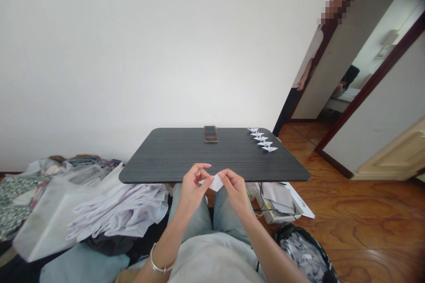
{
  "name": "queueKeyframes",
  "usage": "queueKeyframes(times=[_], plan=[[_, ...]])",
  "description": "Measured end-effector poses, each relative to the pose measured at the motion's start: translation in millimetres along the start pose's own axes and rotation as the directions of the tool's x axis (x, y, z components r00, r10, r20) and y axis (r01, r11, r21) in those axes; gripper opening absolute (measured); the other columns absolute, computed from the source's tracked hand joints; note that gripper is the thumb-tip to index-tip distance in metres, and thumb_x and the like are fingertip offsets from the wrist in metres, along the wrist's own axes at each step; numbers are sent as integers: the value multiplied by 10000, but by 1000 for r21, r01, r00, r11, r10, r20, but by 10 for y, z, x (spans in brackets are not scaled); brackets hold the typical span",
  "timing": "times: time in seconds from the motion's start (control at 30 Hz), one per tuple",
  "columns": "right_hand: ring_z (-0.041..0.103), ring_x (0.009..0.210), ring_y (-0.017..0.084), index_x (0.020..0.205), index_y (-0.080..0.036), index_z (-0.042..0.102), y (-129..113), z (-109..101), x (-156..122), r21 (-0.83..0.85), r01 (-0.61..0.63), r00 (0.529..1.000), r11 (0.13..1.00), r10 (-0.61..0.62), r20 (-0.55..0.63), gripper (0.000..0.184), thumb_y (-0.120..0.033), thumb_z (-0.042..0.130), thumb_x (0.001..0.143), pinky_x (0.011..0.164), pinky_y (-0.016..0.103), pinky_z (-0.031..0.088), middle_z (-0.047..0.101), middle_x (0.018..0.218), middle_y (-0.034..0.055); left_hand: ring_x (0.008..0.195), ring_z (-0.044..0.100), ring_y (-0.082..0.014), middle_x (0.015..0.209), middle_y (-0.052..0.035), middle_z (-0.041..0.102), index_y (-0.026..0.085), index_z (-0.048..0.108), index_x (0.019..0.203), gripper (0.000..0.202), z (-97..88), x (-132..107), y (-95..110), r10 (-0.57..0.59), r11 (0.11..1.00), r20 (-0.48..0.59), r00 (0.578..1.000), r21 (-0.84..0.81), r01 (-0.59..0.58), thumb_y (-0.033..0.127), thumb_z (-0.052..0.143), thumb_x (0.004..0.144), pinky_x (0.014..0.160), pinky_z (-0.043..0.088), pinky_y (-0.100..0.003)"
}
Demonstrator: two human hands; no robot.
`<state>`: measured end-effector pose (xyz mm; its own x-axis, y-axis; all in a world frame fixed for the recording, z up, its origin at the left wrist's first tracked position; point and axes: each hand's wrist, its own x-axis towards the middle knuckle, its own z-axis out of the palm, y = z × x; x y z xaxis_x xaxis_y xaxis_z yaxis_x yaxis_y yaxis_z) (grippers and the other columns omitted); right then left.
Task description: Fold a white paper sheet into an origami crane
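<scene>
A small piece of folded white paper (216,184) is held between both hands, just off the near edge of the dark table (172,154). My left hand (195,182) pinches its left side between thumb and fingers, with the index finger raised. On the right side, my right hand (233,185) grips the paper with thumb and index finger. Several folded white paper cranes (261,139) stand in a slanting row near the table's right end.
A phone (210,134) lies at the table's far edge. Folded white cloth (122,210) and a plastic bag (59,212) are heaped at left. To the right are a box of papers (277,201) and a black-lined bin (305,254). A person (307,66) stands by the doorway.
</scene>
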<state>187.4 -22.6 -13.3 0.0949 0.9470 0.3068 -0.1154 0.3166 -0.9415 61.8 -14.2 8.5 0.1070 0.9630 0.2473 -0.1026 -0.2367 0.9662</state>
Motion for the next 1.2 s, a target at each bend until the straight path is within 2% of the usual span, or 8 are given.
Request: queueKeyframes(times=[0.17, 0.33, 0.43, 0.57, 0.77, 0.93, 1.1, 1.2], plan=[[469, 497, 116, 639, -189, 548, -12, 5, 3, 46, -42, 998, 998, 40, 42, 240, -391, 598, 758, 478, 222, 387, 517, 556, -30, 575, 544, -111, 591, 47, 535, 165, 560, 939, 276, -19, 8, -19, -11, 1000, -5, 1000, -12, 11, 231, 661, 690, 566, 415, -209], [450, 491, 109, 638, -188, 526, -15, -8, -3, -22, 3, 999, 1000, -2, 47, 229, -364, 581, 774, 478, 219, 364, 487, 549, -38, 576, 535, -108, 612, 36, 553, 160, 588, 910, 275, -15, 11, -21, -75, 996, 20, 997, -49, 76, 262, 680, 671, 553, 398, -204], [454, 497, 112, 648, -192, 519, -9, -31, -12, -89, 41, 997, 995, -34, 72, 217, -344, 554, 799, 479, 220, 359, 477, 557, -39, 540, 506, -98, 590, 27, 559, 150, 602, 739, 188, -6, 13, -18, -142, 987, 65, 988, -70, 146, 308, 678, 671, 526, 369, -205], [467, 510, 116, 647, -193, 508, -8, -58, -19, -191, 107, 989, 976, -85, 118, 210, -298, 518, 829, 499, 226, 363, 480, 565, -37, 480, 458, -87, 510, 37, 529, 148, 555, 590, 256, -14, 29, -26, -175, 981, 127, 976, -60, 184, 361, 676, 667, 502, 339, -211], [465, 521, 122, 637, -191, 515, -28, -55, -17, -245, 157, 985, 957, -133, 111, 198, -265, 521, 820, 517, 234, 363, 484, 568, -33, 508, 463, -86, 537, 33, 542, 140, 581, 616, 225, -55, 51, -42, -155, 986, 154, 976, -41, 163, 331, 690, 661, 523, 345, -209], [462, 517, 119, 647, -189, 500, -19, -50, -19, -200, 140, 989, 970, -126, 82, 187, -251, 505, 823, 504, 228, 357, 477, 573, -33, 520, 465, -93, 563, 11, 569, 130, 624, 657, 202, -123, 52, -34, -154, 988, 177, 972, 37, 149, 326, 660, 695, 521, 341, -211], [438, 518, 111, 656, -184, 492, 29, -80, 6, -160, 135, 990, 978, -128, 51, 183, -253, 506, 825, 496, 221, 342, 456, 574, -34, 491, 450, -87, 523, 18, 551, 119, 630, 647, 204, -218, 54, -19, -155, 979, 145, 977, 156, 132, 318, 663, 680, 503, 334, -206], [432, 520, 109, 662, -181, 496, 48, -100, 24, -151, 128, 992, 980, -124, 37, 178, -251, 509, 825, 494, 219, 337, 456, 575, -34, 509, 480, -93, 545, 10, 577, 117, 631, 661, 203, -264, 50, -21, -162, 977, 156, 974, 161, 136, 317, 662, 681, 525, 369, -210]])
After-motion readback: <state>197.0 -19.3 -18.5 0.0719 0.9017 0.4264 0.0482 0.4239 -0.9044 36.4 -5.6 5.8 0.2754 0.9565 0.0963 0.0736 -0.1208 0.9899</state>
